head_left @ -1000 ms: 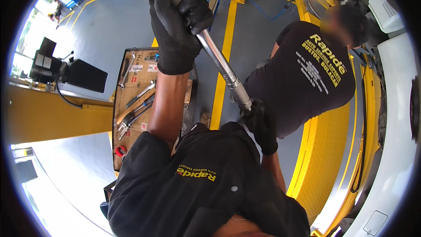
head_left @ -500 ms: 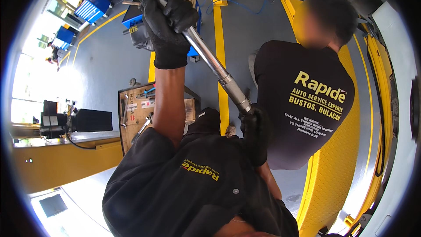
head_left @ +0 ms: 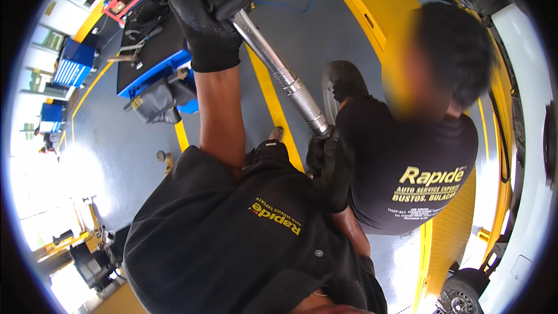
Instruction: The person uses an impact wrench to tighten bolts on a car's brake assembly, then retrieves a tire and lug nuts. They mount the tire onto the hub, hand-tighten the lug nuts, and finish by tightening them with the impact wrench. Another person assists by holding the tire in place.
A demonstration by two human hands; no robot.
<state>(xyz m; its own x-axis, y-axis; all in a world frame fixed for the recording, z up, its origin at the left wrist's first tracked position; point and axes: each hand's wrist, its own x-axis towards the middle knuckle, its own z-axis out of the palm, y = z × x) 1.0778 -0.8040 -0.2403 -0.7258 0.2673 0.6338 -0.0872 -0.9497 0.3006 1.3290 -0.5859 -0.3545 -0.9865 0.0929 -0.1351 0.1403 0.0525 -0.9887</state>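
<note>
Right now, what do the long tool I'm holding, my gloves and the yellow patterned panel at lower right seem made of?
Long tool: polished metal, perhaps chromed steel, given its bright streaked reflections.
Black gloves: probably dull knit fabric, possibly rubber-coated, judging by the close-fitting textured cuffs.
Yellow panel: likely painted metal, from its even colour and tread-like pattern.

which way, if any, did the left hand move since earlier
Yes, the left hand moved right in view against the blue cart, now mostly on its left.
</note>
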